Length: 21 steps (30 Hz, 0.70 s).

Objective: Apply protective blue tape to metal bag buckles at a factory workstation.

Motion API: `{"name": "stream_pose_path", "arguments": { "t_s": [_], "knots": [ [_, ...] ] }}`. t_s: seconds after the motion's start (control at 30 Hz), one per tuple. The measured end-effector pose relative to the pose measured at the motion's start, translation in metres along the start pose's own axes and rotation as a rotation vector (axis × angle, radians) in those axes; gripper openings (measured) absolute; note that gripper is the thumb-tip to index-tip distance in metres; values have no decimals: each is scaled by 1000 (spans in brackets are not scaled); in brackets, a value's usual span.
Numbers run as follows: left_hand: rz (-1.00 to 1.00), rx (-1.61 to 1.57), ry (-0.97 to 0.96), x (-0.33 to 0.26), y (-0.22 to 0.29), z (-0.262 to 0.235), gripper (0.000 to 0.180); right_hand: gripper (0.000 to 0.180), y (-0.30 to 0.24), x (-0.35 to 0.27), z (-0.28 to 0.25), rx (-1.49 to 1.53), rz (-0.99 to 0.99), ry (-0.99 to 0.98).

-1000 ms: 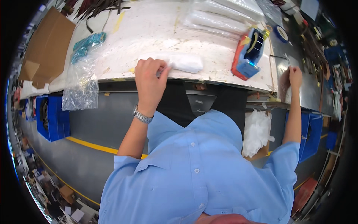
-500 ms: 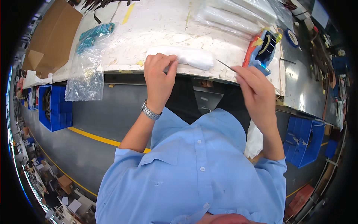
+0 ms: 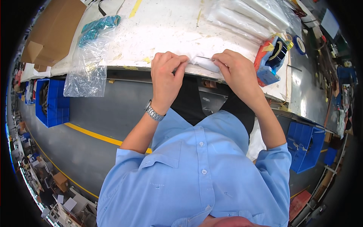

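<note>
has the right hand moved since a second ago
Yes: leftward. The right hand was right of the tape dispenser; now it is left of it, by the white bundle.

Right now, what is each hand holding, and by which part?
Right hand: a thin dark tool, by its right part. Left hand: apparently the white bundle, by its left part; contact is hidden.

In the upper middle of the frame, slightly right of centre: a white bundle [image 3: 208, 65], soft, wrinkled and roll-shaped, lying crosswise with its right end a little lower and its left part partly hidden. Over its upper side, a thin, straight, dark tool [image 3: 204, 58], nearly level, tip toward the left, contact unclear.
</note>
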<state>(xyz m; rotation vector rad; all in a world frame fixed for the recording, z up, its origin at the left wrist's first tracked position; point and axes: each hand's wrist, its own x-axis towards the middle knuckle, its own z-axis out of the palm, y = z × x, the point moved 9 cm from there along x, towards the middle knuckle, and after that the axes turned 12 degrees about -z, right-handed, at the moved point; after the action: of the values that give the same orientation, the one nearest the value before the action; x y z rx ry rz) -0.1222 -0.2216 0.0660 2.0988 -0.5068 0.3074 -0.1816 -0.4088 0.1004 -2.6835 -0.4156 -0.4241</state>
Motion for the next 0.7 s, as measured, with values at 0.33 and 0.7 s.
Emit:
{"name": "stream_pose_path", "arguments": {
  "t_s": [0.33,0.7],
  "knots": [
    [-22,-23,-25,0,-2,-1,10,13,0,3,-1,-11,9,0],
    [-25,-45,-44,1,-3,-2,11,12,6,7,9,158,70,-17]
  ]
}}
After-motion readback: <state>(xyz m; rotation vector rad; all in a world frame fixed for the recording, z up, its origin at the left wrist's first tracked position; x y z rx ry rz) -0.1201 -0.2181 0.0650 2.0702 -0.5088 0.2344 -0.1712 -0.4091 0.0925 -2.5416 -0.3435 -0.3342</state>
